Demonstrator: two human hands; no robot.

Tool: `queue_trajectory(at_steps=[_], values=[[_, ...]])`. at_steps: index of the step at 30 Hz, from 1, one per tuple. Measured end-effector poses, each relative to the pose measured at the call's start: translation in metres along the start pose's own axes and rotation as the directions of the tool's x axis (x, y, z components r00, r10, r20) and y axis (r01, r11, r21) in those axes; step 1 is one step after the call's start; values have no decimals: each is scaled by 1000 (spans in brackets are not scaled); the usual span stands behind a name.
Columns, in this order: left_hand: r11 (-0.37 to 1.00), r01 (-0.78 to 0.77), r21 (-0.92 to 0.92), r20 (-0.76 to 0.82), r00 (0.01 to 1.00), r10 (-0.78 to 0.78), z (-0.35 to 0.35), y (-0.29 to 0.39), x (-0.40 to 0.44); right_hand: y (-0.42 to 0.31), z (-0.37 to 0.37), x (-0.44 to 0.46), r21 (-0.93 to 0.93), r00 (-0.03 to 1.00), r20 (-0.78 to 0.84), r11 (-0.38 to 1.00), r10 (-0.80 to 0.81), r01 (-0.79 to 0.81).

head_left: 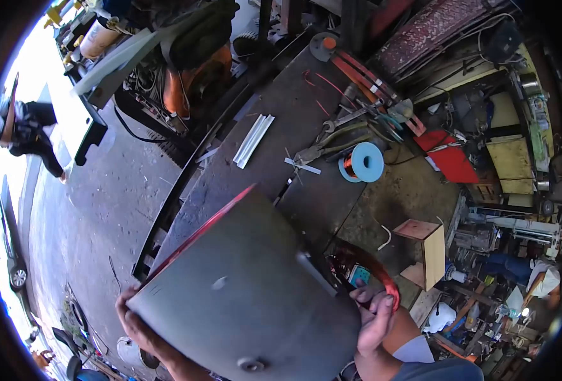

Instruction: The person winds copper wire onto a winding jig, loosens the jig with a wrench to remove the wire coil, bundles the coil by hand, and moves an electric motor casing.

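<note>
A large grey metal casing (243,286), curved like a drum, fills the lower middle, tilted, with a red edge along its upper left side and a round boss near the bottom. My left hand (138,324) is wrapped round its lower left rim. On the right, my right hand (373,317) has its fingers curled at the casing's other end, close to a glossy red curved rim (389,286). The inside of the casing is hidden from me. Beyond it on the dark workbench (224,184) lie pliers (319,151) and a blue spool of copper wire (368,162).
Two pale metal strips (254,141) rest on the bench near a wrench (344,119). An open wooden box (432,254) stands to the right, with a red cloth-like piece (449,159) further back. At far left, another person (30,133) is on the concrete floor.
</note>
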State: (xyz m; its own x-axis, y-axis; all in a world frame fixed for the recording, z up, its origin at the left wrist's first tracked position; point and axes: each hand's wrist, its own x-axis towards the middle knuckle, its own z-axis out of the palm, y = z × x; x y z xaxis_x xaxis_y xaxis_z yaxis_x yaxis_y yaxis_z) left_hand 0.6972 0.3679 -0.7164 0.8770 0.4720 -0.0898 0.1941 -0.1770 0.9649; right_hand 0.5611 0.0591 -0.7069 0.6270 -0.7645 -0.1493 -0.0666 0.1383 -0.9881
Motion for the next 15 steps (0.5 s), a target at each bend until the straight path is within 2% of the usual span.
queue_trajectory(at_steps=[1,3,5,8,9,10,11,13,14,15], values=[[997,14,-70,-102,995,-21,-15,-19,-6,-3,13,10,61,998,-56,998,5,-2],[941,-152,302,-159,965,207,-32,-36,-19,2,22,34,23,1000,22,1000,20,-21],[965,-79,250,-211,968,134,-77,-67,-25,-3,43,53,-12,993,121,1000,3,-2],[913,-132,387,-259,934,245,-93,-95,-31,-3,62,74,-7,984,167,998,-54,56],[834,-241,497,-226,892,393,-94,-109,-29,-3,63,80,17,976,216,999,-35,32],[842,-236,485,-230,894,383,-89,-102,-26,-2,63,83,9,972,236,1000,-15,13],[897,-200,395,-230,923,307,-73,-83,-23,-2,63,85,6,967,254,1000,-1,-1],[984,-117,135,-207,968,144,-47,-45,-17,-6,62,87,-23,959,283,1000,22,-16],[992,-85,-96,-167,984,68,-41,-36,-13,-6,62,87,-42,964,260,998,52,-43],[993,-113,-47,-216,971,100,-39,-39,-10,-6,61,85,-59,969,232,996,82,-70]])
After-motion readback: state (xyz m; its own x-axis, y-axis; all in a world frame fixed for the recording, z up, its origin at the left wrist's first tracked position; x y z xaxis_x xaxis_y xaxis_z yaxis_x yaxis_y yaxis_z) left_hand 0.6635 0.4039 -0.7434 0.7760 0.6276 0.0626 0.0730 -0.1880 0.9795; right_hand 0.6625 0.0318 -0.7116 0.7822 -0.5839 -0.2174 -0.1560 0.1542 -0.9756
